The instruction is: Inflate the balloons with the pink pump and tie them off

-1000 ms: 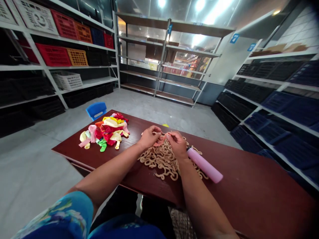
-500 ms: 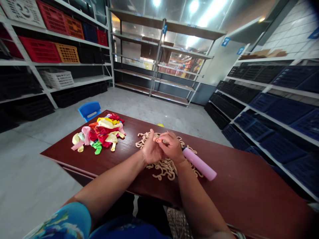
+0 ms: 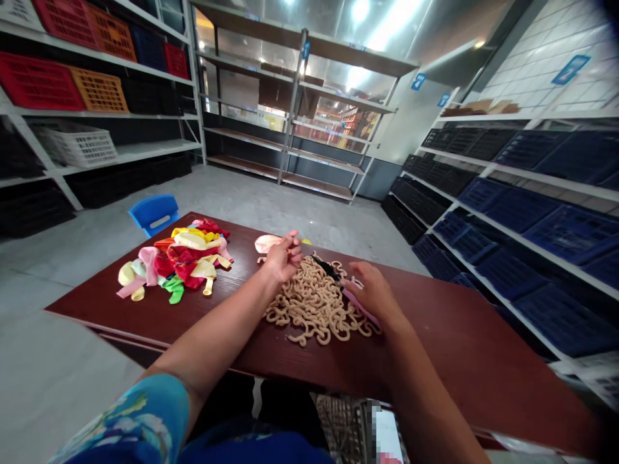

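My left hand (image 3: 282, 259) pinches the neck of a pale pink uninflated balloon (image 3: 267, 242) and holds it just above the far side of the brown table (image 3: 464, 335). My right hand (image 3: 371, 293) lies over a pink balloon pump (image 3: 358, 307) whose black nozzle (image 3: 327, 269) points left; the fingers curl round it. Between my hands a heap of beige looped cord (image 3: 314, 304) rests on the table. A pile of limp coloured balloons (image 3: 176, 259) lies to the left.
A blue chair (image 3: 153, 213) stands behind the table's left corner. Metal shelving with red, orange and white crates (image 3: 72, 90) lines the left wall. Dark blue bins (image 3: 522, 212) fill the racks on the right. Grey floor stretches beyond the table.
My hands were together over the cord heap with the balloon between them. Now they are apart: the left carries the balloon back and left, the right has dropped onto the pump.
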The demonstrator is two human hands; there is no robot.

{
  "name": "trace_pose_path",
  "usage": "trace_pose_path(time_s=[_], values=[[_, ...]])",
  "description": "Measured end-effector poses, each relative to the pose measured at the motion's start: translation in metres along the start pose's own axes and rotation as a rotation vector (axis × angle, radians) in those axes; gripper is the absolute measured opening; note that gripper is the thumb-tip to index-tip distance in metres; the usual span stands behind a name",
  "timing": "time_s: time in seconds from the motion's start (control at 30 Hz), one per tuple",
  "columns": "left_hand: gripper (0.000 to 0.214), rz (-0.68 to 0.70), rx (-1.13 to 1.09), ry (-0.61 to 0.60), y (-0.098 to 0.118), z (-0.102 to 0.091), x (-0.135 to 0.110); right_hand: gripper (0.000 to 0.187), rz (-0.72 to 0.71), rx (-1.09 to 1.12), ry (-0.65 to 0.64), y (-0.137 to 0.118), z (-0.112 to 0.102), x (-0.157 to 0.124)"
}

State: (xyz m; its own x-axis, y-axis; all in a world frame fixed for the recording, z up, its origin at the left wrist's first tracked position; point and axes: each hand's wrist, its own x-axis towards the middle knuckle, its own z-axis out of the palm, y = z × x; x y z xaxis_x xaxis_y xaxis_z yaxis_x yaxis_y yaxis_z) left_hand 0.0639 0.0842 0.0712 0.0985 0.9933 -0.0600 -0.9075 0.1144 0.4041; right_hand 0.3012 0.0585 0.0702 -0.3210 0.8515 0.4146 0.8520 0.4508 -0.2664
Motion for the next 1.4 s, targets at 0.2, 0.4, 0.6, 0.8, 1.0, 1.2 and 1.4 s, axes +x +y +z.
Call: trace_pose_path(time_s=[0.2, 0.4, 0.6, 0.8, 1.0, 1.2, 1.4], values=[[0.010, -0.038, 0.022, -0.097, 0.029, -0.032, 0.025, 0.058, 0.202, -0.154, -0.330, 0.057, 0.010, -0.043], [0.015, 0.084, -0.142, -0.096, 0.034, -0.073, 0.034, 0.043, 0.187, -0.229, -0.223, 0.050, 0.006, -0.029], [0.018, 0.224, -0.213, 0.078, 0.047, -0.085, 0.040, 0.049, -0.121, -0.105, -0.184, -0.012, 0.019, 0.018], [0.017, 0.281, -0.291, 0.119, 0.053, -0.087, 0.042, 0.048, -0.184, -0.149, -0.164, -0.021, 0.047, 0.022], [0.015, 0.296, -0.236, 0.101, 0.052, -0.086, 0.043, 0.052, -0.200, -0.208, -0.161, -0.009, 0.051, 0.016], [0.022, 0.282, -0.100, 0.141, 0.045, -0.084, 0.042, 0.049, -0.198, -0.196, -0.171, -0.013, 0.049, 0.018], [0.025, 0.244, 0.040, 0.128, 0.032, -0.079, 0.042, 0.049, -0.199, -0.217, -0.160, -0.015, 0.052, 0.017]])
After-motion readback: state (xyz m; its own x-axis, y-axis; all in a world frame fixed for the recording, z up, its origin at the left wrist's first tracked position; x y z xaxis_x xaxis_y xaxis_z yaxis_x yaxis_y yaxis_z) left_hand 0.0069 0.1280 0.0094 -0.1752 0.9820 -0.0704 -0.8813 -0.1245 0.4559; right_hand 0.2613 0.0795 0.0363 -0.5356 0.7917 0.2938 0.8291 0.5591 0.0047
